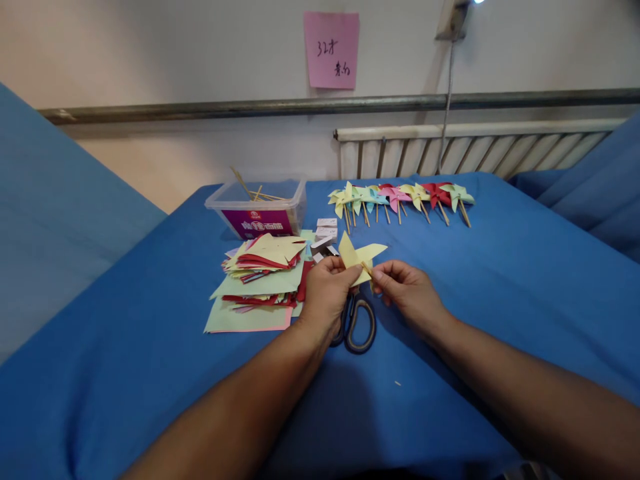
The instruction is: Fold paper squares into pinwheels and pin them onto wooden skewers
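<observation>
Yellow paper: a half-made pinwheel (359, 259) sits between my two hands, above the middle of the table, its points fanning toward 12 and 2 o'clock.
Left hand (327, 290): my fingers are closed on the pinwheel's lower left edge, pinching the paper.
Right hand (406, 288): my fingertips are pinched narrow on a thin wooden stick (367, 268) that meets the paper at its centre.
Scissors (356, 323): they lie on the blue cloth (500, 287) right under my left hand, at 6 o'clock from the pinwheel, handles toward me.
Paper stack (260, 283): cut red, yellow and green sheets are piled at 9 o'clock from my left hand, just beside it.
Plastic tub (259, 207): it stands at 11 o'clock, beyond the stack, with sticks poking out.
Finished pinwheels (400, 198): a row in yellow, teal, pink, red and green lies at 1 o'clock, well apart from my hands.
Small white boxes (326, 233): they are at 12 o'clock, between the tub and the pinwheel I hold.
</observation>
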`<state>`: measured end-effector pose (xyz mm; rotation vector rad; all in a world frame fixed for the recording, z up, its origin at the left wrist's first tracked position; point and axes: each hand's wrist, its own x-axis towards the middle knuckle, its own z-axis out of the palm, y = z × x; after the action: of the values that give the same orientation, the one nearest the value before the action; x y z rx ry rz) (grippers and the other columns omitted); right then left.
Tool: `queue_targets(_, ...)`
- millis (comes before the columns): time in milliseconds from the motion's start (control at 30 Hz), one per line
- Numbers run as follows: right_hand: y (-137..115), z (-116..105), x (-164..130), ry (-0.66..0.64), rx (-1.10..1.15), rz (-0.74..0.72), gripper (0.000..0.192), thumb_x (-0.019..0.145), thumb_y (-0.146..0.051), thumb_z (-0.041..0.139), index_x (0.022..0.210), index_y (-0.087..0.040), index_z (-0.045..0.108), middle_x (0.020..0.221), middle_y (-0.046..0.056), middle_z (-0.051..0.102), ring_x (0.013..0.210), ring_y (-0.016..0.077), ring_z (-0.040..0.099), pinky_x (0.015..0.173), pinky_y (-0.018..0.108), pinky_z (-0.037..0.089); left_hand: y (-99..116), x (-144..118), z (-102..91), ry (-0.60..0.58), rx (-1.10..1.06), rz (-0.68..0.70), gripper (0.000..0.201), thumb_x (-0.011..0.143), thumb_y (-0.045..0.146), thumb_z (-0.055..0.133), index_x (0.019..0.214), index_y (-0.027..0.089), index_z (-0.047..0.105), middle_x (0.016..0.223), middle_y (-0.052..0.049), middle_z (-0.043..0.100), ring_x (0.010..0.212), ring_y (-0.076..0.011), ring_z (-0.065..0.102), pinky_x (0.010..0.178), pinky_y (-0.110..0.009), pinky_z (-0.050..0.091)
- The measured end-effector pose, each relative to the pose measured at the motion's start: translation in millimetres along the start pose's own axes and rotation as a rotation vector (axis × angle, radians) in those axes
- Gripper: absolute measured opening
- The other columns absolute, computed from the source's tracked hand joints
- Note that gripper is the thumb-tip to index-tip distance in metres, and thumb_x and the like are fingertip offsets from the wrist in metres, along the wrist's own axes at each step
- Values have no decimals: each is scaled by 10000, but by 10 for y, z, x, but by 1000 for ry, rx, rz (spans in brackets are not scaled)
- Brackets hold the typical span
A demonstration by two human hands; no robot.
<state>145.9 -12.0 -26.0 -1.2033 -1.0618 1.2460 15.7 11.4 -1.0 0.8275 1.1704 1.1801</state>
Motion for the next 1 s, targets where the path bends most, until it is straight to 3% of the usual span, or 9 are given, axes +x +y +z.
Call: queue_targets(1000, 25, -10, 1, -35, 57, 0, 297, 760, -448, 689, 772, -171, 582, 564, -43, 552, 421, 64, 416, 420, 221, 306, -35, 29, -14, -31, -4, 4, 295, 564, 241, 784, 765, 137, 594, 711, -43, 677, 577, -136, 619, 556, -249, 477)
